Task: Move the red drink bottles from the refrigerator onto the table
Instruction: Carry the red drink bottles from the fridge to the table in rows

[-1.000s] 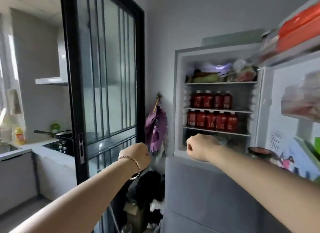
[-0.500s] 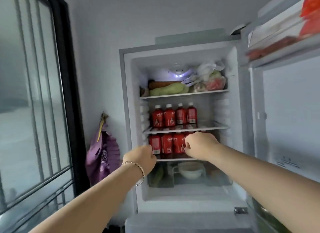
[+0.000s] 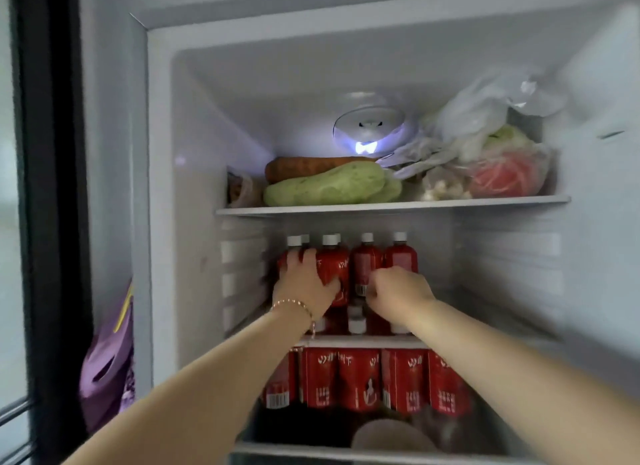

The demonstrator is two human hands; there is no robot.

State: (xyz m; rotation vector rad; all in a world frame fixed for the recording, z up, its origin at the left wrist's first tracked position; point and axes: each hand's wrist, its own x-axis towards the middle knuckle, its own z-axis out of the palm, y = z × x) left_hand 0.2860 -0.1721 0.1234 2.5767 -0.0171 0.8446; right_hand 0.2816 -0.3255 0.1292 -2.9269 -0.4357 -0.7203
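The refrigerator (image 3: 159, 187) stands open in front of me. Several red drink bottles with white caps (image 3: 367, 267) stand in a row on its middle shelf. A second row of red bottles (image 3: 360, 381) fills the shelf below. My left hand (image 3: 304, 284), with a bracelet on the wrist, wraps around the two leftmost bottles of the middle row (image 3: 334, 260). My right hand (image 3: 398, 295) closes around the lower part of the bottles at the right of that row (image 3: 401, 253). How firm either grip is stays hidden behind the fingers.
The top shelf (image 3: 391, 206) holds a green gourd (image 3: 329, 187), a carrot (image 3: 311, 166) and bagged vegetables (image 3: 498, 159). A bowl (image 3: 391, 437) sits in the bottom compartment. A purple bag (image 3: 107, 367) hangs left of the fridge, beside a black door frame (image 3: 52, 222).
I have come closer to the fridge. Both hands rose from the lower shelf's front to the middle row and closed around bottles there.
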